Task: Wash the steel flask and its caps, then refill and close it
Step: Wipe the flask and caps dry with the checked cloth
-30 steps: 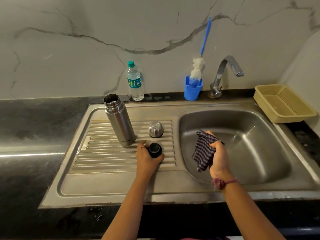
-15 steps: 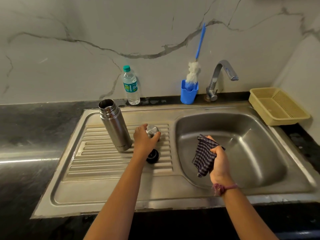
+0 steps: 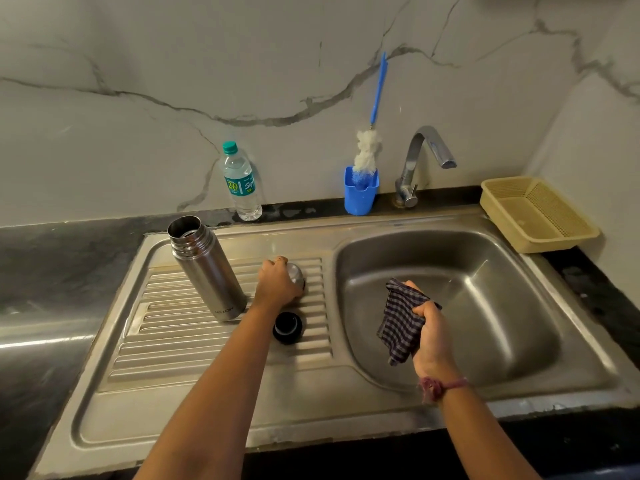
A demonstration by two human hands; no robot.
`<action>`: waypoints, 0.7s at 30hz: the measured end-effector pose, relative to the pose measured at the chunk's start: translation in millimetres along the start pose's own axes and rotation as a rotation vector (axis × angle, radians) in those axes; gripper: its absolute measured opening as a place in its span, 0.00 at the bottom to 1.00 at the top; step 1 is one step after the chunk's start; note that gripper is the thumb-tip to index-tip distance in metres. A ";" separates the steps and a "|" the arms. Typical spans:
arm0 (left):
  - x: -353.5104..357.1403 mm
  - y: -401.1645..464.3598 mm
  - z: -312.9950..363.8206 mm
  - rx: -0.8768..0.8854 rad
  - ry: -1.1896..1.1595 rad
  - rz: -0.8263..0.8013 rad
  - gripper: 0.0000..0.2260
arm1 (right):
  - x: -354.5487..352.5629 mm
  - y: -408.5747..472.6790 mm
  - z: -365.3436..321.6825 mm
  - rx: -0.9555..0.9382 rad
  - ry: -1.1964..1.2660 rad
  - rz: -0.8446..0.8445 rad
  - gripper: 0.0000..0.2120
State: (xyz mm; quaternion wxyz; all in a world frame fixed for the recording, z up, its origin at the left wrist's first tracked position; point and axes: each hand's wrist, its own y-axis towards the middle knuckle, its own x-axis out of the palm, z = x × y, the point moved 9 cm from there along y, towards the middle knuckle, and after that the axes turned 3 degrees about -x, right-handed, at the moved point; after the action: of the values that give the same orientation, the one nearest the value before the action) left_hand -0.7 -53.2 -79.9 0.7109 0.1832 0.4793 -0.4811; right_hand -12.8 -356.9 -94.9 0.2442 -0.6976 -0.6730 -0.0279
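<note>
The steel cap (image 3: 295, 274) is gripped on the ribbed drainboard (image 3: 221, 344) by the curled fingers of the left hand (image 3: 277, 284); the open flask (image 3: 205, 268) is stood upright just beside; the black inner cap (image 3: 287, 328) is laid nearby; a checked cloth (image 3: 398, 323) is clutched by the right hand (image 3: 431, 336) over the sink basin (image 3: 491, 306).

A white marble wall (image 3: 145, 98) with grey veins rises behind a black desk (image 3: 52, 268), with a corner at right.
</note>
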 end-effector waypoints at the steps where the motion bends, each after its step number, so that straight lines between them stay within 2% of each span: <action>1: -1.5 -1.2 2.6 0.010 -0.026 0.003 0.29 | -1.3 1.1 -0.1 0.003 0.006 0.005 0.23; 6: -4.9 -5.5 31.5 0.094 -0.085 -0.016 0.34 | -13.6 7.4 -6.2 0.024 0.056 0.050 0.22; 12: 19.5 -22.1 97.5 0.212 -0.210 -0.209 0.37 | -31.7 14.0 -26.4 0.021 0.068 0.046 0.22; 17: 53.9 -35.1 130.6 0.211 -0.442 -0.344 0.49 | -53.0 21.4 -42.7 0.020 0.051 0.044 0.22; 19: 59.7 -44.2 141.6 0.168 -0.618 -0.355 0.46 | -62.5 24.0 -48.2 0.023 0.052 0.024 0.22; 21: 66.6 -53.9 152.6 0.130 -0.770 -0.352 0.37 | -73.0 27.0 -54.8 0.024 0.069 0.008 0.22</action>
State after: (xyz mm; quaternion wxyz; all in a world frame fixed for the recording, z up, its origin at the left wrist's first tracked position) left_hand 35.3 -222.5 -53.9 0.7319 -0.0499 0.1718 -0.6575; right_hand 22.0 -444.5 -81.7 0.2756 -0.6960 -0.6616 -0.0429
